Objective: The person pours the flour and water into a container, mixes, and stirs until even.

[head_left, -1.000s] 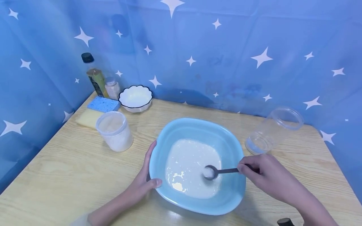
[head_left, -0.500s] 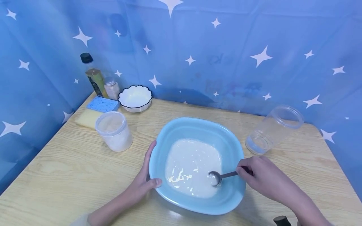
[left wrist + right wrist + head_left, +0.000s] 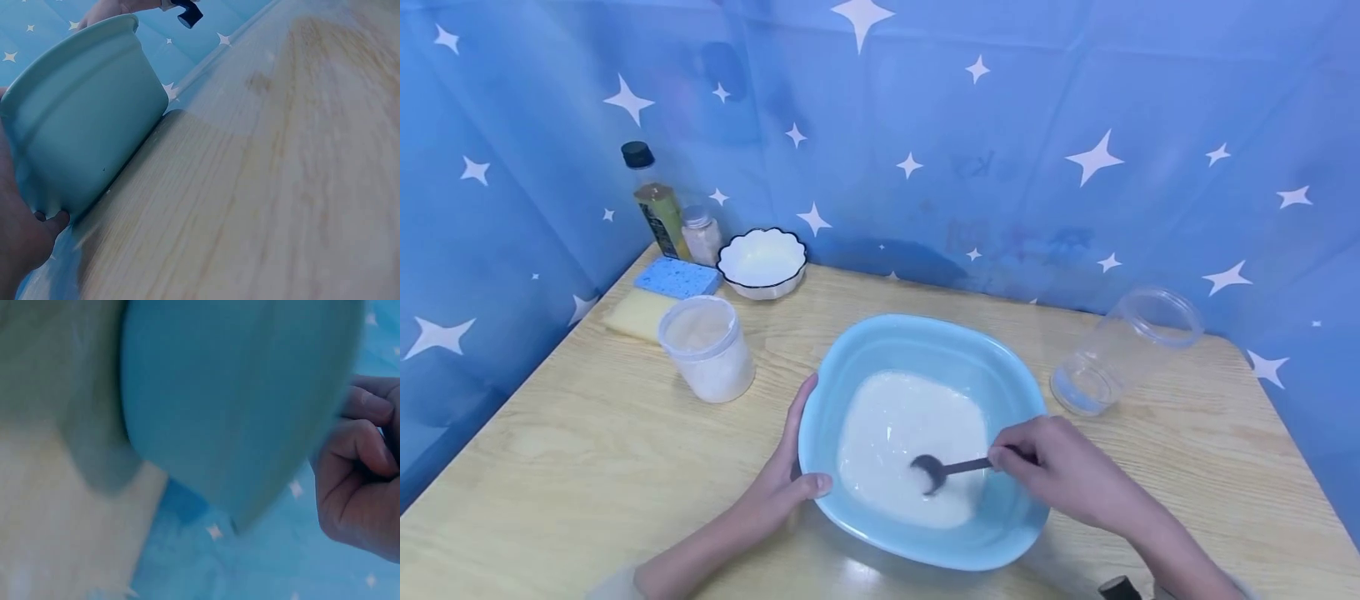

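Head view, spoon (image 3: 961, 467) in hand (image 3: 1062, 468), seemingly dipped

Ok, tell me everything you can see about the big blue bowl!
The big blue bowl is squarish with rounded corners and a smooth rim, and looks like plastic. It stands open side up on the wooden table and holds white liquid. The left hand grips its left side; a dark spoon in the right hand reaches into it.

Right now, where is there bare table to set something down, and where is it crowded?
Bare wood lies between left hand and left table edge, and right of the right hand. A narrower strip separates basin and curtain. Crowded: the back-left corner, with bottle, small jar, scalloped bowl, sponges, white tub.
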Demonstrator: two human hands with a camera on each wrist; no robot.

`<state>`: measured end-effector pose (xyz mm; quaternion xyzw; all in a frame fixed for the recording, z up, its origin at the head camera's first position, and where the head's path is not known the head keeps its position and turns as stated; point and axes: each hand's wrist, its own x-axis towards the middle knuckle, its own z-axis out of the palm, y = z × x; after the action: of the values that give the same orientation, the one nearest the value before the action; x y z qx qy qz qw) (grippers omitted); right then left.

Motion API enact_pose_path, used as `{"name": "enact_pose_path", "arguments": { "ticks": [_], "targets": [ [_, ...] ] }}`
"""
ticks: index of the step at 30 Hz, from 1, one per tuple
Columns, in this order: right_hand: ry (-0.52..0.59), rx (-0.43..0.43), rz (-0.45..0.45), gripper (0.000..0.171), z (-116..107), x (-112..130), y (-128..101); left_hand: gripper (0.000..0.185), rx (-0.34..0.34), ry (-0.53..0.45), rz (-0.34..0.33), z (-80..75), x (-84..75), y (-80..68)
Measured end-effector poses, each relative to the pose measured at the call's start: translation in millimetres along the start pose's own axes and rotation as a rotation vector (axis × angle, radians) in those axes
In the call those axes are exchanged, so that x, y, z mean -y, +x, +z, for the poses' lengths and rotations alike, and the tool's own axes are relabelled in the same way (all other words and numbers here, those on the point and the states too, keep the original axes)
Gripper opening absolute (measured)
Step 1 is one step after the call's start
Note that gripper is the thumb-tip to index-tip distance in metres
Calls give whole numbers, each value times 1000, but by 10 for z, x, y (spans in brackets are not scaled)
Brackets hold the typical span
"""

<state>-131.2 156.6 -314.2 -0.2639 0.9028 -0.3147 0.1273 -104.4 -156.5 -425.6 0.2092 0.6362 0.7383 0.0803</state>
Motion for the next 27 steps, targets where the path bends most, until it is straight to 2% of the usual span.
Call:
{"name": "enact_pose_path", "arguments": {
  "ticks": [5,9,12,14,18,27],
  "targets": [
    [18,-64,36,17,-45,46,-30,93,-3,-19,-9,0,-13,7],
    [117,-50,-4,18,109,173,28,94,-7,-26,-10,0,-10,3],
    [144,-41,-34,20,249,262,89,95,-4,-31,-1,4,-1,13],
    [135,-31,-67,21,327,298,127,95,-7,-37,-2,7,3,14],
    [82,-3,-67,20,404,308,171,95,-10,-24,-1,10,8,14],
    [-28,56,-21,20,275,211,128,94,-12,-14,-2,18,10,21]
  ]
}}
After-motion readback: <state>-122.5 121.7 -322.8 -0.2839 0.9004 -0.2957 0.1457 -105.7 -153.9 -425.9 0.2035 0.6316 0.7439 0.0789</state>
